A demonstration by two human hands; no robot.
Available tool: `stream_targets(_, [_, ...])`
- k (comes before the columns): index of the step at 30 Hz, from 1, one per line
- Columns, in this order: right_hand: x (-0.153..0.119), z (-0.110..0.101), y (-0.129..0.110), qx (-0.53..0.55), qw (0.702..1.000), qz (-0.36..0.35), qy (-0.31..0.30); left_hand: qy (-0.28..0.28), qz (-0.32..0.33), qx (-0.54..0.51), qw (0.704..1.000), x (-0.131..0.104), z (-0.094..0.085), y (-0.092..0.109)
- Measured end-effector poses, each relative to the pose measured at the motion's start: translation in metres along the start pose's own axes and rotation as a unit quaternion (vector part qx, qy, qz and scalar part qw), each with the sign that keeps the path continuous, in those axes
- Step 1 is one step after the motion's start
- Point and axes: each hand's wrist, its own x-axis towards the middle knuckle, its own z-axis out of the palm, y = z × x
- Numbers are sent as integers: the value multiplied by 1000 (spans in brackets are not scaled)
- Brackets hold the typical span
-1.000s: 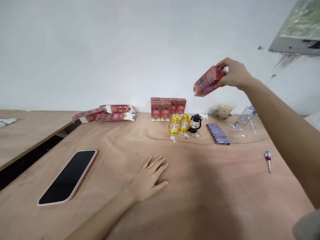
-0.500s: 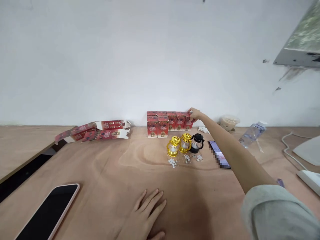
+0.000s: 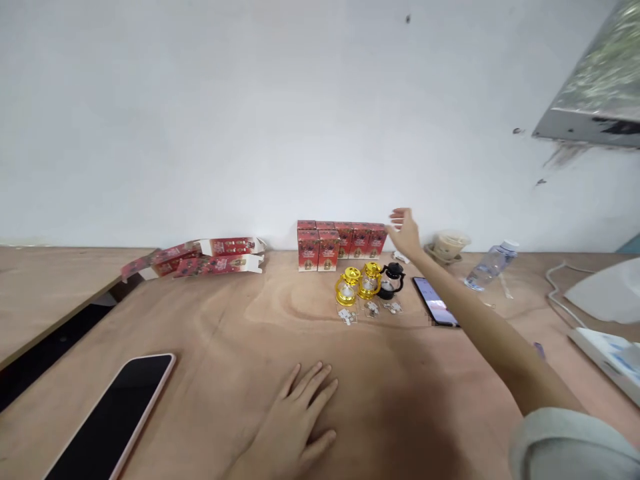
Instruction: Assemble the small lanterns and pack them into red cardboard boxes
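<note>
My right hand (image 3: 405, 233) hangs, loosely cupped and empty, just right of the upright boxes (image 3: 343, 241); my left hand (image 3: 297, 421) lies splayed, empty, farther away.

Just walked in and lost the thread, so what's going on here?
A person's right hand is raised by the right end of the upright red boxes, open, with nothing visible in it. The left hand lies flat on the table, also open. Two gold lanterns and a black one stand in front of the boxes, and opened cartons lie off to the left.
</note>
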Motion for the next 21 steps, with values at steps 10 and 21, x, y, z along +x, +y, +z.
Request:
stream_targets(10, [-86,23,-42,-269,871,-400,-97,-14,-6,3,1000,3,3,5])
stream_targets(21, [-189,40,-85,344,935,-82,-31,182,-89,-405,891,23,14,-5])
